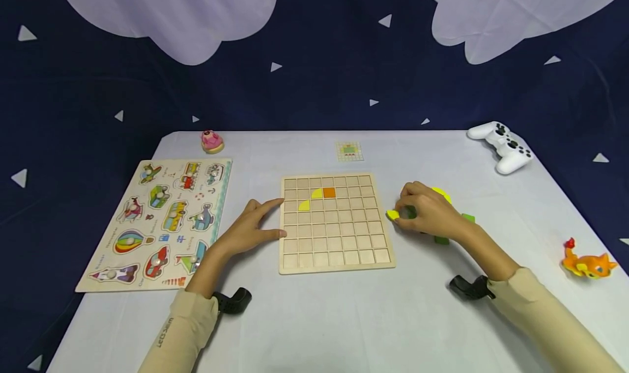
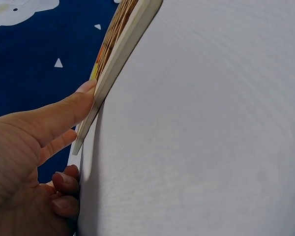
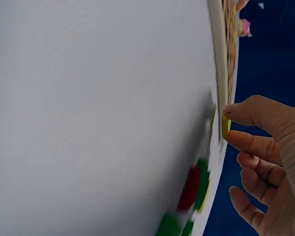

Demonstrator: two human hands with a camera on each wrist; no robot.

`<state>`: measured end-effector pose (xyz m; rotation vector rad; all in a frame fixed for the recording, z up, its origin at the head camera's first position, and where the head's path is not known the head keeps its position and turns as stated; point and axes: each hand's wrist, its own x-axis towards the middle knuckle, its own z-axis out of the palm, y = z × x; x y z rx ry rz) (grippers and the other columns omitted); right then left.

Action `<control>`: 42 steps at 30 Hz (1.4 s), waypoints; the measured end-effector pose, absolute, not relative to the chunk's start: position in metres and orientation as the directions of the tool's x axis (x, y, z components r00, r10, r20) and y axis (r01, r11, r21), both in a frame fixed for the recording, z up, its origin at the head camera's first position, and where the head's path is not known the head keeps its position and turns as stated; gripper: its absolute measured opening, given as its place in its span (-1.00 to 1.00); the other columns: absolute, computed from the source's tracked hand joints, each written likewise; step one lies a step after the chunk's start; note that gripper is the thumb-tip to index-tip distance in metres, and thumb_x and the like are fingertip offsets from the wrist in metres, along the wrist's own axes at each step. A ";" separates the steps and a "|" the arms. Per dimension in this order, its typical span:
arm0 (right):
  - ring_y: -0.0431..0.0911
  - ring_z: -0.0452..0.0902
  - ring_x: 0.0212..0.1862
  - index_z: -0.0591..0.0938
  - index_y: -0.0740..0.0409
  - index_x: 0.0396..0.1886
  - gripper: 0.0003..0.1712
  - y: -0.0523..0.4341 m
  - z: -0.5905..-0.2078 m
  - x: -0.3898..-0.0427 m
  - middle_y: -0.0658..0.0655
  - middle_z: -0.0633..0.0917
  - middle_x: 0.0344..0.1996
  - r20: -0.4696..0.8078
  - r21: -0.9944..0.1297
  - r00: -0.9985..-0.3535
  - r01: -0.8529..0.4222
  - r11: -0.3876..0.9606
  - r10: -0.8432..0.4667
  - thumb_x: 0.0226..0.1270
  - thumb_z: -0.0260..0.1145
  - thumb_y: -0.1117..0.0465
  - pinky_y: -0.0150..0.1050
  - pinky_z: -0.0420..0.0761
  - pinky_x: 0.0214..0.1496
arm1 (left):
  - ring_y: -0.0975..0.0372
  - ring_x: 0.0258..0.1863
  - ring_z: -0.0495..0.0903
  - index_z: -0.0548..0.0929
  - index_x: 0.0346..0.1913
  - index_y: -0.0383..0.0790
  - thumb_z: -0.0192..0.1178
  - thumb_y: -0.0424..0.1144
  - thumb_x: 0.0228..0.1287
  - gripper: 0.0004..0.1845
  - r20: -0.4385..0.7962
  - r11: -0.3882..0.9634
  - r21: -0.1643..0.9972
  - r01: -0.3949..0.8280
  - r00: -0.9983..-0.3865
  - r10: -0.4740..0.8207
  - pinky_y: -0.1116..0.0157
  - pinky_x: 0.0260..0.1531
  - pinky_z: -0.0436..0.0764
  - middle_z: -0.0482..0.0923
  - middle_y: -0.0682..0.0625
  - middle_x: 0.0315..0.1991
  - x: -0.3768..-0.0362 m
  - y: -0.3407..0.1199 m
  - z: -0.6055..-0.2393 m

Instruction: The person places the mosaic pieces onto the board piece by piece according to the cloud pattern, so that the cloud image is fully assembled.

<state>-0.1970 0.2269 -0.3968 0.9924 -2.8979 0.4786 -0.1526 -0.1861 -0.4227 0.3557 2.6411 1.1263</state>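
A square wooden grid board (image 1: 337,224) lies on the table. Two yellow quarter-round pieces (image 1: 304,205) and an orange square piece (image 1: 329,193) sit in its upper cells. My left hand (image 1: 251,228) touches the board's left edge with thumb and index finger, its other fingers curled back in the left wrist view. Just right of the board, my right hand (image 1: 432,212) pinches a yellow piece (image 3: 225,126) between thumb and index finger. Beneath and behind that hand lie green pieces (image 1: 441,241), a yellow one (image 1: 442,194) and a red piece (image 3: 189,189), partly hidden.
A picture puzzle board (image 1: 162,225) lies on the left. At the back are a pink toy (image 1: 212,142), a small pattern card (image 1: 349,151) and a white game controller (image 1: 501,146). An orange toy figure (image 1: 588,261) stands near the right edge.
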 end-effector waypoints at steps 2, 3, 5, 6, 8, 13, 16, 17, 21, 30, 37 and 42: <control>-0.12 0.42 -0.16 0.77 0.11 -0.36 -0.79 0.218 -0.396 -0.200 0.00 0.57 -0.30 0.156 -0.278 -0.783 -0.620 0.734 -0.602 -0.01 0.57 0.16 -0.14 0.48 -0.15 | 0.12 -0.22 0.25 0.26 0.52 -0.03 0.40 -0.03 0.19 -0.14 -0.132 0.672 0.731 0.122 -0.940 0.315 0.17 -0.13 0.30 0.22 -0.10 -0.19 -0.153 -0.186 -0.423; -0.12 0.42 -0.16 0.77 0.11 -0.37 -0.80 0.213 -0.396 -0.201 0.00 0.57 -0.31 0.166 -0.277 -0.774 -0.631 0.724 -0.611 -0.02 0.57 0.16 -0.14 0.48 -0.16 | 0.12 -0.22 0.25 0.26 0.52 -0.04 0.40 -0.02 0.19 -0.14 -0.133 0.673 0.729 0.123 -0.939 0.316 0.17 -0.13 0.30 0.22 -0.10 -0.18 -0.153 -0.186 -0.423; -0.11 0.43 -0.15 0.77 0.10 -0.39 -0.81 0.202 -0.395 -0.202 -0.01 0.58 -0.31 0.182 -0.283 -0.756 -0.653 0.703 -0.629 -0.02 0.56 0.16 -0.14 0.49 -0.16 | 0.12 -0.21 0.26 0.26 0.52 -0.03 0.40 -0.02 0.19 -0.14 -0.135 0.673 0.730 0.120 -0.940 0.314 0.17 -0.13 0.30 0.23 -0.10 -0.18 -0.153 -0.186 -0.423; -0.10 0.43 -0.14 0.76 0.10 -0.40 -0.82 0.196 -0.395 -0.203 -0.01 0.58 -0.31 0.189 -0.284 -0.746 -0.665 0.691 -0.639 -0.02 0.56 0.17 -0.13 0.49 -0.15 | 0.12 -0.21 0.26 0.26 0.52 -0.02 0.41 -0.03 0.18 -0.13 -0.137 0.672 0.732 0.117 -0.940 0.313 0.17 -0.12 0.30 0.23 -0.10 -0.17 -0.153 -0.186 -0.423; -0.10 0.43 -0.13 0.76 0.11 -0.40 -0.82 0.184 -0.395 -0.204 0.00 0.57 -0.31 0.191 -0.302 -0.729 -0.681 0.667 -0.657 -0.02 0.55 0.17 -0.13 0.49 -0.11 | 0.12 -0.20 0.26 0.25 0.52 -0.04 0.40 -0.02 0.19 -0.13 -0.134 0.671 0.731 0.123 -0.939 0.318 0.17 -0.12 0.30 0.23 -0.11 -0.17 -0.153 -0.187 -0.423; -0.11 0.40 -0.17 0.77 0.15 -0.36 -0.80 0.156 -0.395 -0.203 0.02 0.56 -0.29 0.182 -0.328 -0.699 -0.707 0.627 -0.692 -0.01 0.52 0.16 -0.18 0.48 -0.14 | 0.12 -0.22 0.24 0.26 0.52 -0.06 0.40 -0.04 0.20 -0.14 -0.122 0.669 0.731 0.139 -0.937 0.328 0.16 -0.15 0.29 0.23 -0.12 -0.16 -0.153 -0.187 -0.423; -0.13 0.39 -0.20 0.77 0.14 -0.36 -0.79 0.142 -0.396 -0.202 0.01 0.55 -0.29 0.180 -0.325 -0.682 -0.722 0.611 -0.709 0.02 0.51 0.14 -0.20 0.47 -0.16 | 0.12 -0.23 0.24 0.26 0.52 -0.06 0.40 -0.04 0.20 -0.15 -0.120 0.669 0.730 0.140 -0.937 0.327 0.16 -0.16 0.28 0.23 -0.13 -0.16 -0.154 -0.187 -0.423; -0.14 0.39 -0.20 0.77 0.13 -0.35 -0.79 0.137 -0.396 -0.202 0.01 0.55 -0.29 0.181 -0.325 -0.678 -0.725 0.607 -0.713 0.02 0.51 0.13 -0.20 0.47 -0.15 | 0.13 -0.24 0.24 0.26 0.52 -0.06 0.40 -0.04 0.20 -0.14 -0.119 0.670 0.729 0.141 -0.937 0.327 0.16 -0.17 0.28 0.22 -0.12 -0.17 -0.154 -0.187 -0.423; -0.13 0.39 -0.23 0.77 0.12 -0.37 -0.81 0.122 -0.395 -0.201 0.01 0.55 -0.31 0.206 -0.317 -0.672 -0.734 0.601 -0.711 0.03 0.50 0.13 -0.20 0.47 -0.18 | 0.13 -0.23 0.23 0.26 0.52 -0.06 0.41 -0.05 0.20 -0.14 -0.117 0.664 0.734 0.143 -0.936 0.332 0.16 -0.16 0.28 0.22 -0.12 -0.17 -0.154 -0.186 -0.423; -0.11 0.43 -0.26 0.77 0.18 -0.36 -0.80 0.089 -0.394 -0.198 0.04 0.55 -0.34 0.233 -0.307 -0.682 -0.728 0.613 -0.693 0.06 0.52 0.15 -0.24 0.50 -0.25 | 0.12 -0.21 0.26 0.25 0.52 -0.03 0.40 -0.04 0.20 -0.14 -0.119 0.660 0.738 0.137 -0.937 0.328 0.12 -0.10 0.29 0.22 -0.11 -0.15 -0.154 -0.188 -0.424; -0.12 0.41 -0.27 0.77 0.19 -0.37 -0.80 0.064 -0.395 -0.196 0.03 0.54 -0.33 0.222 -0.285 -0.669 -0.740 0.609 -0.710 0.08 0.50 0.14 -0.28 0.50 -0.25 | 0.13 -0.21 0.27 0.26 0.52 -0.04 0.40 -0.04 0.20 -0.15 -0.114 0.661 0.737 0.141 -0.939 0.326 0.14 -0.10 0.30 0.22 -0.11 -0.16 -0.154 -0.188 -0.426; -0.11 0.43 -0.25 0.77 0.19 -0.34 -0.81 0.054 -0.399 -0.192 0.04 0.54 -0.33 0.173 -0.304 -0.708 -0.700 0.647 -0.685 0.17 0.48 0.15 -0.27 0.52 -0.21 | 0.12 -0.20 0.28 0.26 0.52 -0.02 0.39 -0.02 0.21 -0.15 -0.117 0.664 0.734 0.141 -0.937 0.328 0.13 -0.09 0.30 0.22 -0.11 -0.15 -0.154 -0.188 -0.426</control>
